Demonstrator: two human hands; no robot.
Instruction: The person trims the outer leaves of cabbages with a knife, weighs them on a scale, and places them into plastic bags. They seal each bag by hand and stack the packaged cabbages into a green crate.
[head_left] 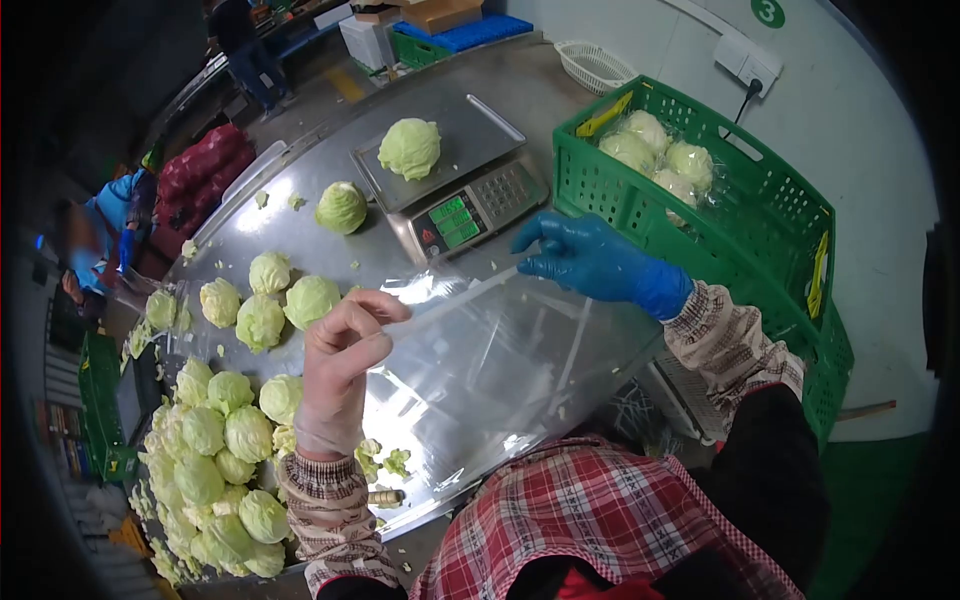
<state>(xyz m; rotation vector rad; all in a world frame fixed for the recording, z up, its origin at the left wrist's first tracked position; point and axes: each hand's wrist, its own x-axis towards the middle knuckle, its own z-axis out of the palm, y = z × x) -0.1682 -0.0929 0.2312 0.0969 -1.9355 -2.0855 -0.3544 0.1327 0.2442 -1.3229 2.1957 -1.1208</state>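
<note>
My left hand [345, 365], in a thin clear glove, pinches one end of a strip of clear plastic film [450, 303]. The blue-gloved right hand [590, 262] holds the film's other end between thumb and fingers. Stretched between both hands, the film hangs over the metal table [420, 420]. Beyond the hands is a digital scale [462, 215] with a lit green display and a cabbage [410, 148] on its plate. Another cabbage [341, 207] lies just left of the scale.
Several cabbages [250, 435] are piled at the lower left. A green crate [640, 200] with wrapped cabbages [690, 165] stands at the right. A white basket [595, 66] is behind it. Red net sacks [205, 170] and a person in blue [110, 225] are at the left.
</note>
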